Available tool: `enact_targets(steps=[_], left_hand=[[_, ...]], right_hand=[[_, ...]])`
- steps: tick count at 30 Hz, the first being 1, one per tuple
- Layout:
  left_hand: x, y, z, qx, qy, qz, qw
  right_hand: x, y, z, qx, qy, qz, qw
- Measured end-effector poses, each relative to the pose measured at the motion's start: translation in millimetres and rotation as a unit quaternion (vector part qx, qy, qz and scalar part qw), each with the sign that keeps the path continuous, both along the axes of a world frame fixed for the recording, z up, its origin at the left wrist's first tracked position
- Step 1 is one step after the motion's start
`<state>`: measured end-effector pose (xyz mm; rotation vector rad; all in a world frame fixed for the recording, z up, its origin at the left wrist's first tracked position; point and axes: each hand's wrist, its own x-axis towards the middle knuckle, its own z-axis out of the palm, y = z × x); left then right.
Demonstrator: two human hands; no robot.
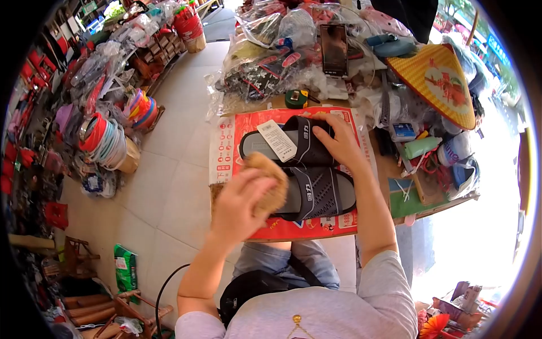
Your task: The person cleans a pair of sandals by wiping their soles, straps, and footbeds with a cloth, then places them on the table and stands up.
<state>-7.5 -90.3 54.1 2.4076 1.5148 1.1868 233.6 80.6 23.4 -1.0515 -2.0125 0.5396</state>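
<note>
Two dark slide sandals lie side by side on a red printed sheet (pixel 265 227), toes pointing opposite ways. A white tag (pixel 276 140) rests on the upper sandal (pixel 309 148). My right hand (pixel 340 141) holds that sandal near its right end, thumb on the strap. Over the left end of the lower sandal (pixel 330 195), my left hand (pixel 243 203) is closed round a tan, fuzzy-looking pad (pixel 270 183), slightly blurred; whether the pad touches the sandal I cannot tell.
A green and yellow tape measure (pixel 296 99) sits behind the sheet. Plastic-wrapped goods, a phone (pixel 334 50) and a yellow conical hat (pixel 437 82) lie further back. A green tube (pixel 422 147) is at the right. Red and white bundles (pixel 104 141) stand at the left.
</note>
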Motion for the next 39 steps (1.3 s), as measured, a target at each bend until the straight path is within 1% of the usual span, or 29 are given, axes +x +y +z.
enact_targets(steps=[2,5,6,8,12,15,20,27,30,32,34,36,37,38,39], left_hand=[[15.6,-1.2,-22.0,-0.035,0.085,-0.040,0.995],[12.3,-0.7,-34.1,-0.011,0.042,-0.028,0.999],[11.8,-1.3,-34.5,-0.013,0.043,-0.028,0.999],[10.5,-2.1,-33.9,-0.015,0.004,-0.022,1.000],[14.0,-2.2,-33.9,-0.022,-0.003,-0.009,1.000],[14.7,-2.7,-33.9,-0.029,-0.007,0.003,1.000],[14.0,-2.8,-33.0,-0.035,-0.007,0.001,0.999],[14.0,-3.1,-32.1,-0.035,-0.001,0.005,0.999],[8.9,-1.6,-31.0,-0.038,0.001,-0.002,0.999],[-1.1,-2.3,-27.5,-0.049,0.027,0.022,0.998],[-13.7,-3.7,-25.3,-0.070,0.017,0.042,0.997],[-28.2,-2.4,-24.5,-0.065,0.008,0.131,0.989],[-36.1,-1.4,-22.5,-0.080,-0.009,0.158,0.984],[-42.3,0.6,-18.9,-0.079,-0.006,0.159,0.984],[-47.9,3.3,-14.1,-0.063,-0.047,0.150,0.986]], right_hand=[[0.2,-0.1,-1.1,-0.010,0.023,0.001,1.000],[-0.3,-0.8,-0.9,-0.009,0.033,0.004,0.999],[-0.4,-1.0,-2.0,-0.012,0.034,0.004,0.999],[-0.6,-0.5,-2.0,-0.005,0.021,-0.012,1.000],[-0.3,-1.7,2.4,-0.008,0.003,0.001,1.000],[-1.1,0.4,-2.0,0.016,0.030,0.004,0.999],[-1.2,-0.8,-1.7,-0.007,0.037,0.004,0.999],[-1.9,-2.8,1.1,-0.011,0.020,-0.007,1.000],[-2.0,-4.1,3.3,-0.025,0.034,-0.005,0.999],[-0.8,-1.0,-1.0,-0.011,0.027,0.000,1.000],[-0.1,-0.2,-3.1,-0.003,0.024,-0.004,1.000],[-0.5,-0.7,-4.3,0.004,0.025,-0.008,1.000],[-0.5,-0.8,-3.1,0.005,0.023,-0.006,1.000],[-1.1,-0.7,-2.2,0.007,0.022,-0.004,1.000],[-1.4,-0.3,-2.2,0.008,0.025,-0.002,1.000]])
